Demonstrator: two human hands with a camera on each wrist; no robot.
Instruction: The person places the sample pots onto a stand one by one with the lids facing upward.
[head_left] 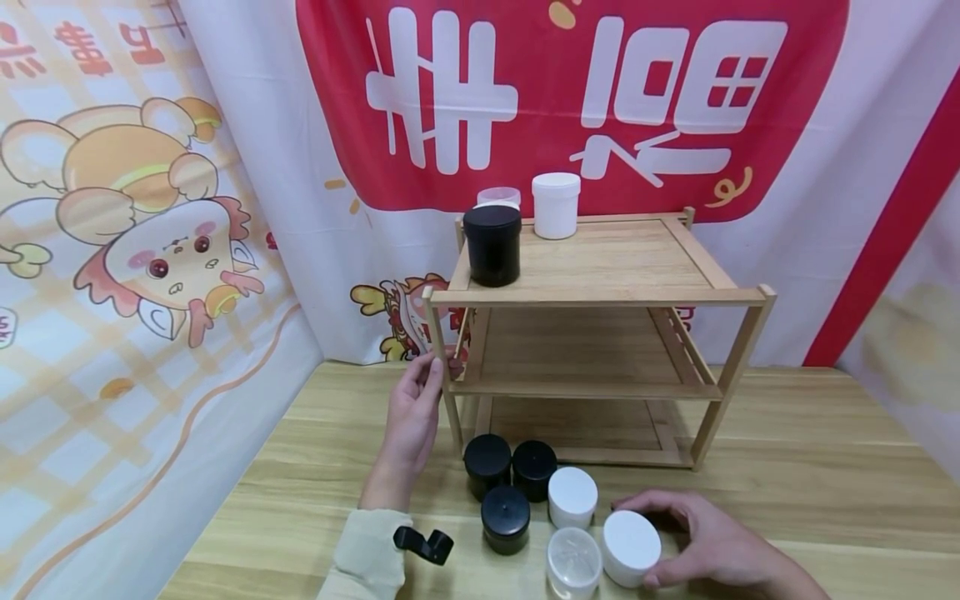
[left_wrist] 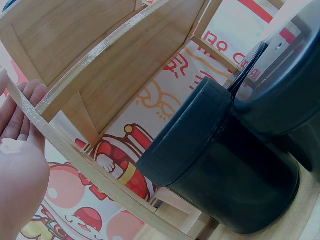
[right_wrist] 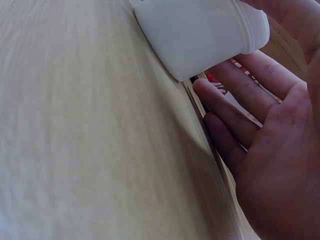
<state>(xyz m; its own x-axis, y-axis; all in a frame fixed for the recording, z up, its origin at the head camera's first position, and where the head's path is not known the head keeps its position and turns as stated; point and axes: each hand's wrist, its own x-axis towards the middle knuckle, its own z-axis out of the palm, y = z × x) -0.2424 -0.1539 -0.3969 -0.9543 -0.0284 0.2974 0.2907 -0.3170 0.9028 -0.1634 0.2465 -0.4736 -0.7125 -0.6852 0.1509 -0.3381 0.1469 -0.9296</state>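
Observation:
My left hand (head_left: 418,396) grips the front left post of a three-tier wooden shelf rack (head_left: 600,294), its fingers going behind the post. In the left wrist view that hand (left_wrist: 22,150) shows at the left edge, beside the slanting post. My right hand (head_left: 693,537) holds a white screw-lid jar (head_left: 632,546) between thumb and fingers at the front right of a group of jars. From the right wrist, the white jar (right_wrist: 195,35) stands on the table, with the thumb by its lid and other fingers spread beyond it.
Ahead of the rack on the wooden table (head_left: 795,467) stand several black jars (head_left: 506,518), another white jar (head_left: 573,496) and a clear-lidded jar (head_left: 573,560). The top shelf bears a black jar (head_left: 492,246), a white jar (head_left: 556,207) and a translucent one (head_left: 498,197). Printed cloth (head_left: 255,167) hangs behind.

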